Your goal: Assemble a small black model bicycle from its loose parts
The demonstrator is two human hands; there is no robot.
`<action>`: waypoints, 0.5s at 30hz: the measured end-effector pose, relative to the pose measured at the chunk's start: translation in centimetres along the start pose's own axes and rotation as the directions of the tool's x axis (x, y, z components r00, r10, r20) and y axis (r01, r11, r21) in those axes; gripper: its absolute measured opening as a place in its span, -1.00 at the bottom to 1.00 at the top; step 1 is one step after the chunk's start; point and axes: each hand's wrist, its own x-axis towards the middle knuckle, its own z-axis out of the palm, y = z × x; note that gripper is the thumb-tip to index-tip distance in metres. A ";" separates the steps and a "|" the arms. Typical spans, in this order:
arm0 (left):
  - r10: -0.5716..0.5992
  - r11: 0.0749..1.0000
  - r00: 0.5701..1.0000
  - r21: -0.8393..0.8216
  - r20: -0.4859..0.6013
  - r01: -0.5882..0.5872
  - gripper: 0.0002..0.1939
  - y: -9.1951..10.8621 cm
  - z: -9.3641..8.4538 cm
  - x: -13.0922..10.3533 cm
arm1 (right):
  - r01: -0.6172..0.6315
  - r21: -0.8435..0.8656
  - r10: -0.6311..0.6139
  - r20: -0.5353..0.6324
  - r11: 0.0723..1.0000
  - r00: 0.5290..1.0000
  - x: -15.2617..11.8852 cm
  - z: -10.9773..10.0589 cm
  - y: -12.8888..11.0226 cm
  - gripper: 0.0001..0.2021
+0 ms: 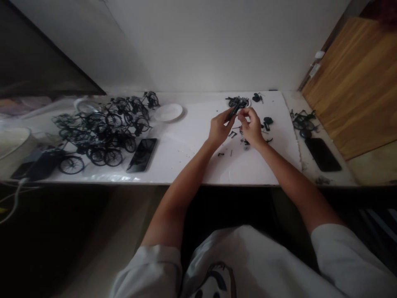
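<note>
My left hand (221, 125) is closed on a small dark bicycle part (234, 111), held up above the white board (192, 140). Close against it, my right hand (250, 125) pinches at the same part; whatever lies between its fingertips is too small to make out. Just beyond my hands is a cluster of dark model bicycle parts (238, 102). Loose small pieces are scattered around and below my hands, among them a dark angled piece (221, 155) and a dark green piece (268, 121).
Many finished-looking black model bicycles (105, 132) are heaped at the left. Beside them lie a phone (142, 155) and a white plate (168, 112). At the right are more dark parts (304, 121) and a black phone-like slab (323, 154). A wooden panel (356, 82) stands there.
</note>
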 end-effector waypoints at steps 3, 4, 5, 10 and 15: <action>0.020 1.000 1.000 -0.016 0.005 -0.020 -0.58 0.1 0.0 -0.1 | 0.041 0.018 -0.041 -0.007 0.999 0.999 0.1 0.0 0.2 -0.57; 0.022 1.000 1.000 -0.020 0.007 -0.022 -0.58 0.1 0.0 -0.1 | 0.042 0.019 -0.042 -0.009 0.999 0.999 0.1 0.1 0.2 -0.57; 0.021 1.000 1.000 -0.021 0.011 -0.020 -0.58 0.2 0.1 -0.2 | 0.035 0.016 -0.035 -0.009 0.999 0.999 0.1 0.1 0.3 -0.57; 0.019 1.000 1.000 -0.014 0.017 -0.019 -0.60 0.5 0.3 -0.3 | 0.008 -0.002 -0.008 -0.014 1.000 1.000 0.1 0.0 0.5 -0.55; 0.041 0.998 0.999 -0.040 0.005 -0.041 -0.60 0.3 0.5 -0.4 | 0.033 -0.005 -0.034 -0.011 0.999 0.999 0.1 -0.1 0.6 -0.52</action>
